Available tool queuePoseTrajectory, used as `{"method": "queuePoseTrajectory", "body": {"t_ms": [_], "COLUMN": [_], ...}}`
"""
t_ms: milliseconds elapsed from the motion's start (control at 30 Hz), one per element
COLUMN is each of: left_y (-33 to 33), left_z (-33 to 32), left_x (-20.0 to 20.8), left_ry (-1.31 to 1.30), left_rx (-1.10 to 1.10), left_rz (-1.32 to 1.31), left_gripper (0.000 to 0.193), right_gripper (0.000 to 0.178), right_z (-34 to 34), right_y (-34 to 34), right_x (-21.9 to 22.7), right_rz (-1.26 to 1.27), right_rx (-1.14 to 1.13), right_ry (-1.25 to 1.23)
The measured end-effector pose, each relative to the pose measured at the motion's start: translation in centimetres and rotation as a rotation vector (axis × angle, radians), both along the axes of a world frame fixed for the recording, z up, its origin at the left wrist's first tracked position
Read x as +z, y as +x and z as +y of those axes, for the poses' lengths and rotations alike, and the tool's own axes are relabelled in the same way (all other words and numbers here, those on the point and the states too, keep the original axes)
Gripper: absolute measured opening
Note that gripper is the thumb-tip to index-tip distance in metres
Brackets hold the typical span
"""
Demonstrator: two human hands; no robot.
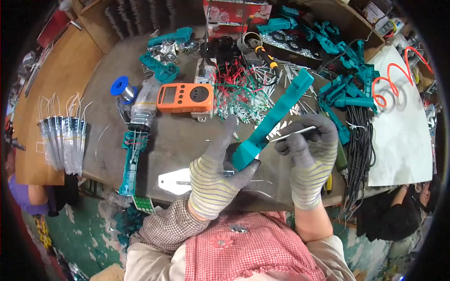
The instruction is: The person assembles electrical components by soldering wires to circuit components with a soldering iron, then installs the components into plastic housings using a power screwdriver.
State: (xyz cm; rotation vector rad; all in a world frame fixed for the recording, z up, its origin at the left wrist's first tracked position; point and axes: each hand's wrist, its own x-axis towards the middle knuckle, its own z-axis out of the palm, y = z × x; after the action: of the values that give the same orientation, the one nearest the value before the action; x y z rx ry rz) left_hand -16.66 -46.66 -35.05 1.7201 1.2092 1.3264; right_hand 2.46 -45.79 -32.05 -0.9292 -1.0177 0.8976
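Note:
In the middle of the bench, my gloved left hand (212, 180) is closed round the wide lower end of a teal plastic tool housing (277, 114). The housing slants up to the right, its narrow arm pointing away from me. Just right of it, my gloved right hand (313, 161) pinches a thin silvery metal rod (294, 134) between thumb and fingers. The rod is apart from the housing. Below my left hand lies a flat pale metal plate (174, 181), partly covered by that hand.
An orange meter (185, 97) stands beyond my left hand, beside red and green wires (234, 89). Solder wire on a blue spool (123, 89) and another teal housing (127, 168) lie left. Teal parts (349, 91) and black cables (358, 154) crowd the right. Bundled metal strips (63, 140) lie far left.

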Motion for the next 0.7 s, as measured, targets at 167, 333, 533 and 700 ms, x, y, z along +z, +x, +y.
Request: {"method": "queuePoseTrajectory", "body": {"t_ms": [167, 333, 533, 700], "left_y": [0.1, 0.0, 0.3, -1.4], "left_z": [-0.4, -0.5, -0.8, -0.3], "left_x": [-0.2, -1.5, -0.5, 0.1], "left_ry": [0.002, 0.078, 0.137, 0.126], "left_rx": [0.009, -0.067, 0.016, -0.108], "left_rz": [0.037, -0.106, 0.112, -0.076], "left_gripper": [0.100, 0.096, 0.091, 0.088], "right_gripper": [0.042, 0.036, 0.029, 0.033], "right_z": [0.0, 1.0, 0.2, -0.6], "right_y": [-1.3, 0.2, -2.0, 1.2], "right_x": [-0.9, 0.1, -1.0, 3.1], "right_rz": [-0.271, -0.831, -0.214, -0.987], "right_rx": [-0.005, 0.077, -0.096, -0.099], "right_ry": [0.233, 0.672, 0.327, 0.468]}}
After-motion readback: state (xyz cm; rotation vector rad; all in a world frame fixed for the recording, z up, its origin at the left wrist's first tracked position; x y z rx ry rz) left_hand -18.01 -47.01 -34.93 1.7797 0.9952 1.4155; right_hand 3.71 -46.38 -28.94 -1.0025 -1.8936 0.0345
